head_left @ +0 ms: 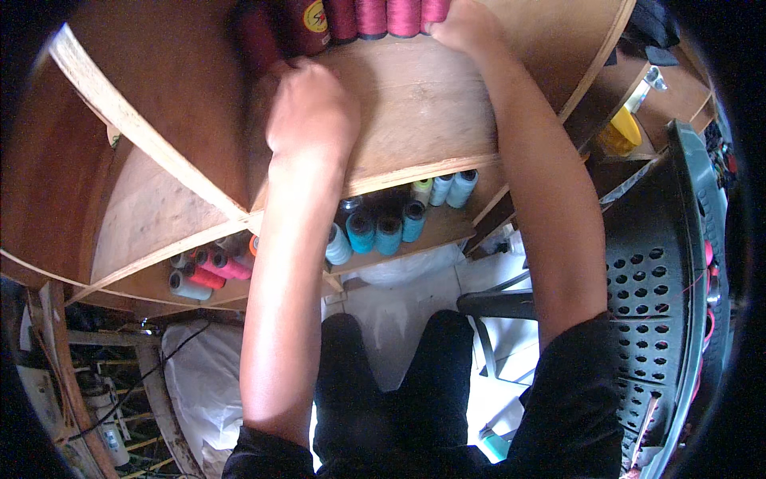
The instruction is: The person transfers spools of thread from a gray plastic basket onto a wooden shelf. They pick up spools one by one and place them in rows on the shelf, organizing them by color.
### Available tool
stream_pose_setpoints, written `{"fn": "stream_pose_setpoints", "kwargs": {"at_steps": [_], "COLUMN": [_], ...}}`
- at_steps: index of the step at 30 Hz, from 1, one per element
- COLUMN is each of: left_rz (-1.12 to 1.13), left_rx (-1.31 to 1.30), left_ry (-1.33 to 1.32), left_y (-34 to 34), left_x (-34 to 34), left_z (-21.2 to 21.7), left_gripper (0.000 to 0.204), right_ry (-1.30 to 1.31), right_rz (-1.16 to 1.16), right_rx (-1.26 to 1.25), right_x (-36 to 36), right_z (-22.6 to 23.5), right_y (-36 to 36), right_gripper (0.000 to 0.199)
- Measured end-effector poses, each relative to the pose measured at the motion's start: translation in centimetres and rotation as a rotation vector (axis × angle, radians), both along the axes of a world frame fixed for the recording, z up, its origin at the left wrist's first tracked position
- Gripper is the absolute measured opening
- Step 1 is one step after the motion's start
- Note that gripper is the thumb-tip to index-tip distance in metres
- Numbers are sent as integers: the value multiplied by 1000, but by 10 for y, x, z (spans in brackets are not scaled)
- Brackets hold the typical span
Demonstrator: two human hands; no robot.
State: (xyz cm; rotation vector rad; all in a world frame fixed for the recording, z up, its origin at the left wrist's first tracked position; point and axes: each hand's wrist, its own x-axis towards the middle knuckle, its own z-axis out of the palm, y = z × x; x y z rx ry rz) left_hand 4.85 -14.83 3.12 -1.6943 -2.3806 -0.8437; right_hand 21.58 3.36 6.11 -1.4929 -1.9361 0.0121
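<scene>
A row of thread spools, shading from dark maroon to bright pink (pixel 371 19), is standing on a pale plywood shelf (pixel 423 104) at the top of the view. The row, it seems, is being straightened. The rightmost pink spool (pixel 435 11) is being met near its base by the right hand (pixel 471 28), whose fingers are being held bent and close together; whether it is being gripped cannot be told. The left hand (pixel 313 108) is being held narrow and curled beside the maroon spools (pixel 262 40); anything inside it cannot be made out. For a neat row, spools are best being guided low, by their bases, without neighbours being tipped. Below, blue and teal spools (pixel 388 233) are being stored on a lower shelf (pixel 443 235), partly covered by the left forearm (pixel 291 239). The row's tops are being cut off by the upper edge, and the left fingertips are being hidden.
</scene>
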Motion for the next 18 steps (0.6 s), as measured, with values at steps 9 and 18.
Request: {"fn": "stream_pose_setpoints", "kwargs": {"at_steps": [9,18], "left_rz": [119,121], "left_rx": [15,40], "left_ry": [79,96], "left_y": [10,6], "left_x": [-13,-7], "left_z": [-5,-7], "left_gripper": [47,46], "right_ry": [-44,38], "right_rz": [35,8], "right_rx": [-146,-197], "right_x": [-9,-7], "right_z": [17,19], "right_y": [-26,-41], "right_gripper": [30,34]}}
